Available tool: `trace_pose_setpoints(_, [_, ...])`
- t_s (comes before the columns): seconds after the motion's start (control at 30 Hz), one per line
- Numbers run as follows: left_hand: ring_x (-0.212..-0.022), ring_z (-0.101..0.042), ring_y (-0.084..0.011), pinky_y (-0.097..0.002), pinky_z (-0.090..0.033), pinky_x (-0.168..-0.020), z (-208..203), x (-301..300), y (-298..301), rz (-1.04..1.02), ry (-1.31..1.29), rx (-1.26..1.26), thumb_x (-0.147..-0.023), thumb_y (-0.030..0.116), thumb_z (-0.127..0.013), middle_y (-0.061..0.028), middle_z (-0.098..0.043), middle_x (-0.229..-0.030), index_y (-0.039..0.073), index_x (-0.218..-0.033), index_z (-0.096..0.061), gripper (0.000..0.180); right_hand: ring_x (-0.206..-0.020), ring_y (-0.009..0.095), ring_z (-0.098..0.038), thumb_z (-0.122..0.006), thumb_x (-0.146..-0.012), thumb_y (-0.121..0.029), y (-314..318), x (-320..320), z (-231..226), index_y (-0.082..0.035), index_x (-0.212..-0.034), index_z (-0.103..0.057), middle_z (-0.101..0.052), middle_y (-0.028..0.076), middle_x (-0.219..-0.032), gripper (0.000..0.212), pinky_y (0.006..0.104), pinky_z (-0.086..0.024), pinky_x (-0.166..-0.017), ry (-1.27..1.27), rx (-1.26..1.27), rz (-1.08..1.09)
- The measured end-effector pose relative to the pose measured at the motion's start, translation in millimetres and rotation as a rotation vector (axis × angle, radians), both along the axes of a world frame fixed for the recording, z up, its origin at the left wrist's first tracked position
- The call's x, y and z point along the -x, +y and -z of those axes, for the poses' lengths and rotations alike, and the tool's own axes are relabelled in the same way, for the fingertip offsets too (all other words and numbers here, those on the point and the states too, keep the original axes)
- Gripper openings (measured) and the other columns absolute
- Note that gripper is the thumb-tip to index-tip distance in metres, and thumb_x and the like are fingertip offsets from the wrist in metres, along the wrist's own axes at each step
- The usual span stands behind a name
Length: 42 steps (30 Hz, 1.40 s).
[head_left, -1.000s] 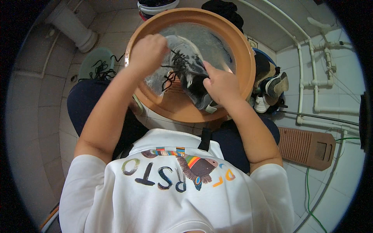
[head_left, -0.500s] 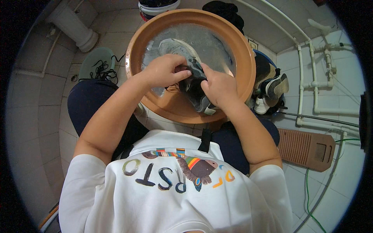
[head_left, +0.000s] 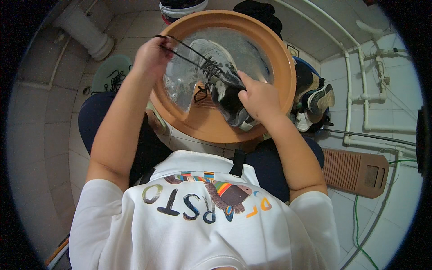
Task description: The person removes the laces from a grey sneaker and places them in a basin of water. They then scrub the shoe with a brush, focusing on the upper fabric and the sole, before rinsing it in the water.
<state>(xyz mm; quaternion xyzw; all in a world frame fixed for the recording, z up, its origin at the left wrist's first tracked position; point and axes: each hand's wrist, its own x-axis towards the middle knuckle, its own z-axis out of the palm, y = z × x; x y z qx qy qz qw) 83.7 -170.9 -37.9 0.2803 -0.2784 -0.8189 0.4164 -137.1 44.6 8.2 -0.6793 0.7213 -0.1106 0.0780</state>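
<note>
A grey sneaker with black parts lies tilted in a round orange-brown basin, its toe pointing away from me over cloudy, sudsy water. My right hand grips the sneaker by the right side of its ankle opening. Up at the basin's left rim, my left hand is closed on a black shoelace. Two strands of it stretch tight from the eyelets to my fingers. A loose loop of black lace hangs at the shoe's left side, over the basin's ribbed slope.
A pale green tub with black laces stands at left. More shoes fill a blue tub at right. A brown washboard lies on the tiles near a green hose. White pipes line the right wall. Behind sit a bucket and dark cloth.
My left hand has moved from the sneaker's laces up and left, drawing the shoelace out taut. My right hand stays on the sneaker, which has shifted slightly.
</note>
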Motion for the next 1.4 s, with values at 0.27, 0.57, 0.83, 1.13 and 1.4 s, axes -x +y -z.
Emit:
trace_pose_setpoints(0.27, [-0.06, -0.053, -0.0145, -0.0269, -0.045, -0.057, -29.9, 24.0, 51.7, 0.332, -0.155, 0.27, -0.089, 0.022, -0.052, -0.001, -0.055, -0.075, 0.01, -0.093, -0.052, 0.013, -0.081, 0.034, -0.061, -0.05, -0.077, -0.019, -0.4, -3.1, -4.5, -0.006, -0.122, -0.047, -0.063, 0.017, -0.09, 0.046, 0.0456, -0.046, -0.073, -0.033, -0.045, 0.025])
trace_pose_setpoints(0.57, [-0.065, -0.053, -0.0186, -0.0322, -0.043, -0.06, -27.9, 47.1, 86.9, 0.719, -1.019, 0.951, -0.083, 0.035, -0.061, -0.0062, -0.056, -0.069, 0.002, -0.082, -0.058, 0.033, -0.084, 0.032, -0.059, -0.048, -0.076, -0.017, -1.5, -7.5, 4.4, -0.01, -0.122, -0.049, -0.063, 0.015, -0.091, 0.047, 0.0423, -0.041, -0.086, -0.022, 0.004, -0.027])
trace_pose_setpoints(0.83, [-0.062, -0.049, -0.0113, -0.0272, -0.044, -0.059, -39.2, 10.5, 28.5, -0.073, -0.14, 0.042, -0.091, 0.027, -0.049, -0.0036, -0.056, -0.075, 0.005, -0.094, -0.057, 0.023, -0.091, 0.037, -0.056, -0.048, -0.074, -0.017, -2.8, 3.4, -3.4, -0.014, -0.124, -0.05, -0.06, 0.02, -0.1, 0.049, 0.0397, -0.042, -0.087, -0.121, -0.068, 0.1])
trace_pose_setpoints(1.13, [-0.095, -0.058, -0.0294, -0.0386, -0.046, -0.08, -45.5, 13.2, 55.6, 0.504, -1.726, 1.173, -0.074, 0.012, -0.062, -0.012, -0.06, -0.103, 0.009, -0.103, -0.061, 0.029, -0.109, 0.036, -0.049, -0.049, -0.074, -0.024, -6.7, 35.3, 36.5, -0.012, -0.119, -0.056, -0.058, 0.023, -0.107, 0.046, 0.0401, -0.038, -0.093, -0.661, -0.089, 0.193])
trace_pose_setpoints(1.4, [-0.084, -0.06, -0.0266, -0.0351, -0.047, -0.072, -18.8, 30.7, 84.5, 0.494, -1.102, 1.124, -0.078, 0.005, -0.054, -0.0109, -0.062, -0.087, 0.006, -0.091, -0.062, 0.015, -0.095, 0.033, -0.058, -0.048, -0.076, -0.02, -10.9, 43.0, 49.9, -0.01, -0.117, -0.056, -0.062, 0.019, -0.1, 0.043, 0.037, -0.042, -0.087, -0.882, -0.098, 0.082])
